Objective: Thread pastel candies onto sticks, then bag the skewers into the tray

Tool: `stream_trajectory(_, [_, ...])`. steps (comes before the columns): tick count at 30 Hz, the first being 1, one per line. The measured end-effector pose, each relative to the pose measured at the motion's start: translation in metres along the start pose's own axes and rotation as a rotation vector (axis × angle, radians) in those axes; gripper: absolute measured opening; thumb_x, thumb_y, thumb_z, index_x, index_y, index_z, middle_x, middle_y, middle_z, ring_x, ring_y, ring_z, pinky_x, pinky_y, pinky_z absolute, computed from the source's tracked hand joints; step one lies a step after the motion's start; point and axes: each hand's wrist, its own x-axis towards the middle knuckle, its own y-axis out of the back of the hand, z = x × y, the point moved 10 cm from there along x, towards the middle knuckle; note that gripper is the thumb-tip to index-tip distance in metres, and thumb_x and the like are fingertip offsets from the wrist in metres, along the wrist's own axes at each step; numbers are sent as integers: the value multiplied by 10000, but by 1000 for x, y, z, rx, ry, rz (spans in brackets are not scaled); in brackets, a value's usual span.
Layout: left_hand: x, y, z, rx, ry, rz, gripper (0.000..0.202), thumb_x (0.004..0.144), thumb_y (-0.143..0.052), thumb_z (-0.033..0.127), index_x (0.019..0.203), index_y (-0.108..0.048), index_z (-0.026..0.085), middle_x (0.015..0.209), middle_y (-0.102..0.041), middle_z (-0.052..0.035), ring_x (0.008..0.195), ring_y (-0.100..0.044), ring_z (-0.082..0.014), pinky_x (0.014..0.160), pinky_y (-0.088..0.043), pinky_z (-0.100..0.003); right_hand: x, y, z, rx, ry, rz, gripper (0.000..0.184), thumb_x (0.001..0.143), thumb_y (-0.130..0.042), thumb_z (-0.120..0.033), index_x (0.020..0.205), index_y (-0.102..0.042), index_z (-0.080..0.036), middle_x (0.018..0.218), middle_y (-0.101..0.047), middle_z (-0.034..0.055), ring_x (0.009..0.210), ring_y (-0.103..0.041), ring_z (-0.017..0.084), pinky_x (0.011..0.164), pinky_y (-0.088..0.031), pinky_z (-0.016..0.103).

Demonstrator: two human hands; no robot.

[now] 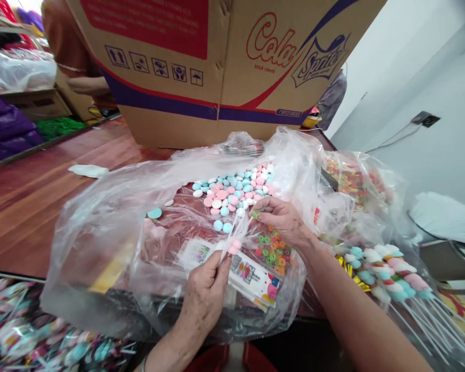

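Observation:
My left hand is closed around thin white sticks that slant up and away. A round pink candy sits on or against them just above my fingers. My right hand pinches a small green candy close to the sticks' upper ends. Pink, blue and white round candies lie in a loose pile on the clear plastic sheet. Small green, orange and red ring candies are under my right wrist. Printed packets or cards lie below the sticks.
A large cardboard box stands at the back. Finished-looking marshmallow sticks lie at right, near a bag of colourful candy. Many wrapped sweets fill the lower left. Another person stands behind the box.

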Motion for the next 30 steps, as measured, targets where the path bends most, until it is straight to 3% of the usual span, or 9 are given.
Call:
stream_trajectory(7, [3,0,3,-8,9,-5,310,914,-449,425,738,-576,204,570,-394,66,541,-395,-128,520,-315,-229,-1,-5,-7,65,0,-34,196,645,-804,-281,810,-749,-190,759,-713,-5,633,-630,107,583,-499,221])
stream_trajectory(14, [1,-1,-2,-23,26,-7,324,916,-459,448,718,-555,210,549,-374,72,519,-381,-125,502,-302,-228,0,0,-8,1,27,-40,170,690,-784,-279,845,-777,-209,790,-729,-1,690,-629,121,628,-492,242])
stream_trajectory(23, [2,1,0,-16,17,4,330,903,-482,452,718,-590,202,563,-404,60,546,-400,-129,515,-320,-225,-4,-11,-15,-148,76,-116,207,763,-726,-265,957,-795,-241,859,-761,-19,741,-661,128,716,-502,255])
stream_trajectory(27, [2,1,-3,-13,12,8,319,898,-498,452,730,-602,201,569,-409,59,550,-397,-130,510,-316,-225,-10,-21,-27,-254,194,-141,201,795,-669,-232,947,-798,-259,963,-775,-12,870,-698,166,826,-524,294])
stream_trajectory(30, [2,0,-7,-48,28,9,329,909,-495,467,732,-588,206,564,-403,63,540,-396,-129,498,-311,-224,-15,-34,-25,-216,218,-186,182,797,-669,-224,913,-802,-265,1039,-768,-7,1018,-687,186,958,-496,317])
